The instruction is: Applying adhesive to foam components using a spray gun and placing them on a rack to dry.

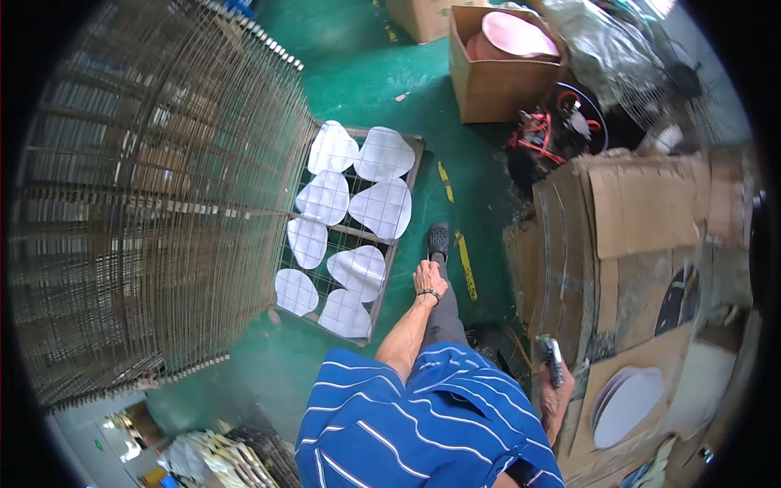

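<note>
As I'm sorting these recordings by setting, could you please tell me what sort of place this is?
Probably a workshop or small factory: a tall wire rack stands at left, white rounded pieces lie on a low mesh frame, and a cardboard box holds pink pieces.

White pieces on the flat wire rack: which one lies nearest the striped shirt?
The white piece at the rack's lower right corner. Its lower edge comes closest to the shirt; the others sit farther up or left.
</note>
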`<state>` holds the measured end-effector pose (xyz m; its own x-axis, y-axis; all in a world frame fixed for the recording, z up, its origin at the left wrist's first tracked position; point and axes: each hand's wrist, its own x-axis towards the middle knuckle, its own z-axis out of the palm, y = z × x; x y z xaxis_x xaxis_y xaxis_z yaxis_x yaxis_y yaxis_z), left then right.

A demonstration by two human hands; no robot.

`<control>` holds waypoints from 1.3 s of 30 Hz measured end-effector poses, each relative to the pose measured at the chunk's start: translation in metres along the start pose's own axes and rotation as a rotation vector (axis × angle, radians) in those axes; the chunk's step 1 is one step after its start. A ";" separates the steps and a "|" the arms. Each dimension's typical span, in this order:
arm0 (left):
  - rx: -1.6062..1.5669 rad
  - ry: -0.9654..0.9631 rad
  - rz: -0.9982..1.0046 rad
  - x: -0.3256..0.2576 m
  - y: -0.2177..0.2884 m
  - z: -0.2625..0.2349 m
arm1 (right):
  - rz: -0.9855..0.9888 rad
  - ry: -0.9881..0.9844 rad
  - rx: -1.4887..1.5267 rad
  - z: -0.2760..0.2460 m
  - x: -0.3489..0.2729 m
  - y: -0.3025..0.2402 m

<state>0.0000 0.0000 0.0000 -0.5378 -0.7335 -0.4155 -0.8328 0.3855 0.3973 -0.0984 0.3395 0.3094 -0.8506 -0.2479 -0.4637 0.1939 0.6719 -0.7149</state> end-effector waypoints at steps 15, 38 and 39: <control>0.342 -0.455 0.249 -0.044 -0.005 0.040 | 0.114 0.558 0.407 -0.131 -0.182 0.031; -0.030 -0.843 0.090 -0.066 0.118 0.099 | 0.211 0.945 0.165 -0.210 -0.371 0.080; 0.032 -0.789 -0.008 -0.076 0.108 0.103 | 0.201 0.889 0.167 -0.216 -0.371 0.087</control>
<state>-0.0621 0.1550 -0.0094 -0.4559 -0.1276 -0.8808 -0.8340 0.4068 0.3727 0.1284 0.6405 0.5319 -0.8421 0.5354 -0.0649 0.3880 0.5179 -0.7624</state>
